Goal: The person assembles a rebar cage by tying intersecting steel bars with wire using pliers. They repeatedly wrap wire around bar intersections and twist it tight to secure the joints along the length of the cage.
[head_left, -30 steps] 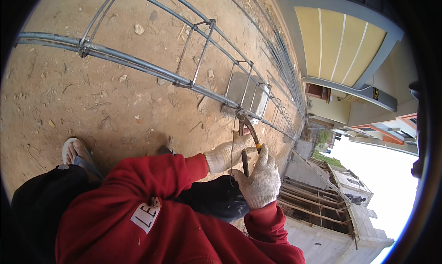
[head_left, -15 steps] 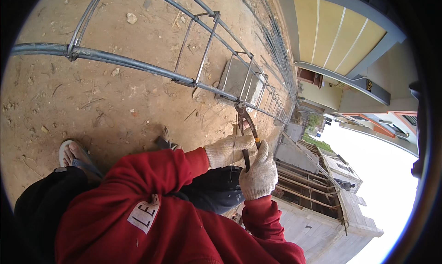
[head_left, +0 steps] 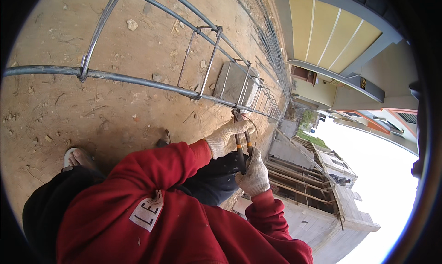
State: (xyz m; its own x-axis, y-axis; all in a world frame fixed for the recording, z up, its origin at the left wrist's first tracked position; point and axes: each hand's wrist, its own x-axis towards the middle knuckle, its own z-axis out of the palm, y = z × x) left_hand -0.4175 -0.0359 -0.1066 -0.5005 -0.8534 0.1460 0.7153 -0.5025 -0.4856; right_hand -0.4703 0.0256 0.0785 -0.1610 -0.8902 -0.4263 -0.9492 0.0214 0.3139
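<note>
My right hand (head_left: 254,174), in a knitted off-white glove, is closed round the handles of steel pincers (head_left: 239,146) with orange bands. The handles stand a little apart, and the pincers' head meets the lower bar of a rebar cage (head_left: 152,84) at a stirrup. Beside that head my left hand (head_left: 224,139), gloved the same way, has its fingers bent together. A thin tie wire (head_left: 254,126) arcs out from its fingertips toward the right hand. The grip seems to be on this wire, though the fingers partly hide it. Both arms wear red sleeves.
Under the cage a concrete block (head_left: 228,82) lies on bare soil. Loose bars (head_left: 271,40) are heaped beyond it. My sandalled foot (head_left: 76,158) stands at the left. An unfinished block building (head_left: 317,213) rises at the right, with a yellow-panelled building (head_left: 331,34) above.
My left hand has moved up to the pincers' head. The right hand and the pincers have dropped slightly and turned more upright. The wire now bows out to the right.
</note>
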